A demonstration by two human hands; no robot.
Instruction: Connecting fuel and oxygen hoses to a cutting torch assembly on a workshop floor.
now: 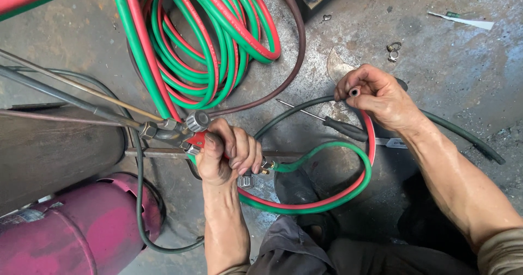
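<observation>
Your knees and dark trousers (305, 248) sit lowest in view, just under your wrists; your left hand (226, 155) is clenched around the torch handle (197, 140), whose brass fitting (266, 166) beyond your fingers already carries the green hose (327, 148); your right hand (376, 95) pinches the open end of the red hose (355, 92), held up and well apart from the torch, so that connection looks undone; a screwdriver (338, 125) lies just below your right hand; hose clamps (393, 50) lie above it.

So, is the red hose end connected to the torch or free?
Free: the right hand holds the red hose end open, away from the torch.
</observation>
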